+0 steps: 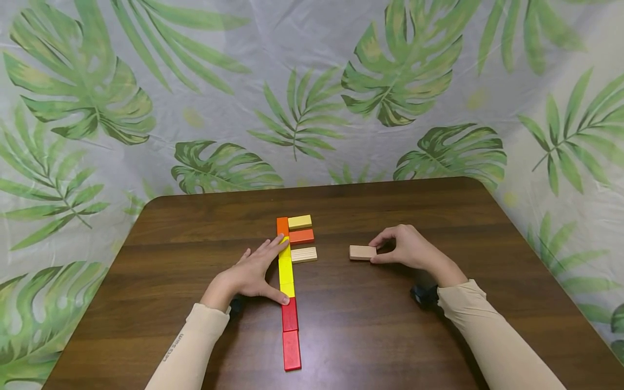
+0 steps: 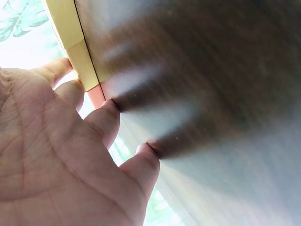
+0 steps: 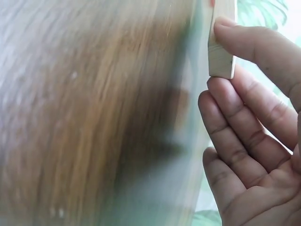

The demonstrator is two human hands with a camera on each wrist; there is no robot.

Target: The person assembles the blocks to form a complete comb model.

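Note:
My right hand (image 1: 411, 248) pinches a plain wooden block (image 1: 362, 253) between thumb and fingers, right of the other blocks. In the right wrist view the thumb lies on one face of this block (image 3: 221, 61), fingers behind it. A long row of blocks runs toward me: an orange block (image 1: 283, 225) at the far end, yellow blocks (image 1: 285, 272) in the middle, two red blocks (image 1: 292, 351) at the near end. Spread along the row is my left hand (image 1: 251, 273), its fingertips on the upper yellow part and its thumb where yellow meets red.
Right of the row's far part lie three crosswise blocks: a pale yellow block (image 1: 299, 221), an orange-red block (image 1: 302, 236) and a ridged wooden block (image 1: 304, 255). All rest on a dark brown wooden table (image 1: 195, 227). A leaf-patterned cloth (image 1: 312, 81) hangs behind the table.

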